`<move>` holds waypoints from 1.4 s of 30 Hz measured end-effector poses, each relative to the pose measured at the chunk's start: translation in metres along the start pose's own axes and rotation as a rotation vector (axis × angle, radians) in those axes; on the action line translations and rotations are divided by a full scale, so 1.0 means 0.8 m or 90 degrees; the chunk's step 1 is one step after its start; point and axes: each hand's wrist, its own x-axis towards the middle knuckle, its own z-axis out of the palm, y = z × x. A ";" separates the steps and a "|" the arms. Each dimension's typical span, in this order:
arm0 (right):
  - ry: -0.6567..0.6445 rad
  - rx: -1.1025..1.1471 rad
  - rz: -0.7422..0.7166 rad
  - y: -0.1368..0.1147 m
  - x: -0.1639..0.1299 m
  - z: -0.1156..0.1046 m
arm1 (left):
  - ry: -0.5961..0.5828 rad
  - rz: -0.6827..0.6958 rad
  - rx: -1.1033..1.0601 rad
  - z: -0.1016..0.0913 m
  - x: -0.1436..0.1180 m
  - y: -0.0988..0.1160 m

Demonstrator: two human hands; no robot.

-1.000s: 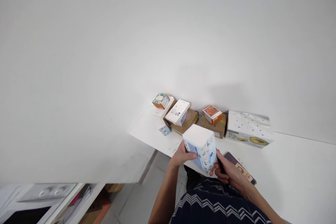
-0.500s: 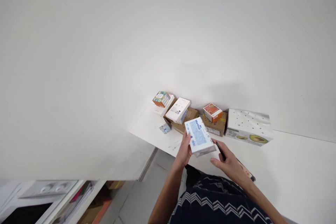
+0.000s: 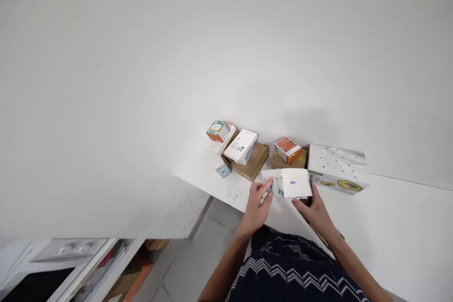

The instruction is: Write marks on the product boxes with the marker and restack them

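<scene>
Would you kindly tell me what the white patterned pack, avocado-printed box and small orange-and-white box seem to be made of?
White patterned pack: paper or plastic film, low-sheen, with a plain-looking end and printed side; the view leaves it open.
Avocado-printed box: likely cardboard, faintly glossy, its top showing soft ripples.
Small orange-and-white box: probably smooth printed card, given crisp edges.

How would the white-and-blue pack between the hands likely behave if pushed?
The pack will probably not roll, as its white end looks squarish and flat. It should hold its shape fairly well: its edges look straight between the left hand and right hand.
</scene>
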 end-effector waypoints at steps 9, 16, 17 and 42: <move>-0.034 0.169 0.056 0.018 0.001 0.000 | -0.187 0.130 0.099 -0.025 0.005 0.013; -0.010 0.210 0.065 0.016 -0.002 0.003 | -0.090 -0.028 -0.256 -0.022 0.007 0.010; 0.003 0.203 0.062 0.013 -0.001 0.003 | -0.087 -0.066 -0.323 -0.020 0.008 0.009; -0.282 0.237 0.280 -0.010 -0.022 0.018 | -0.157 -0.093 -0.405 -0.020 0.005 0.009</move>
